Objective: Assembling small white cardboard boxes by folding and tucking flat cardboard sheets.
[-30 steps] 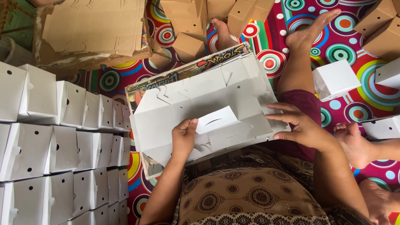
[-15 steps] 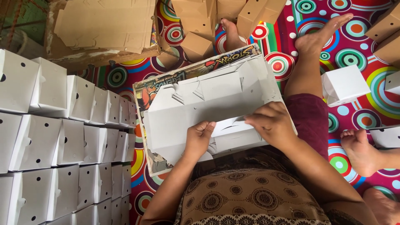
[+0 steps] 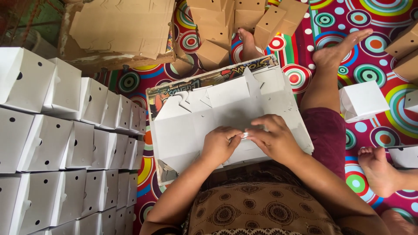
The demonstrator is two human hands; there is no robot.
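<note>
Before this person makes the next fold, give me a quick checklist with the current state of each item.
1. Left hand on the flat white box sheet: ok.
2. Right hand on the same sheet: ok.
3. Both hands meet at one small flap near the sheet's near edge: ok.
4. Sheet rests flat on the printed board over the lap: ok.
5. Crease under the fingers lined up: cannot tell, hidden.
6. Stacked white boxes stand apart from the sheet: ok.
</note>
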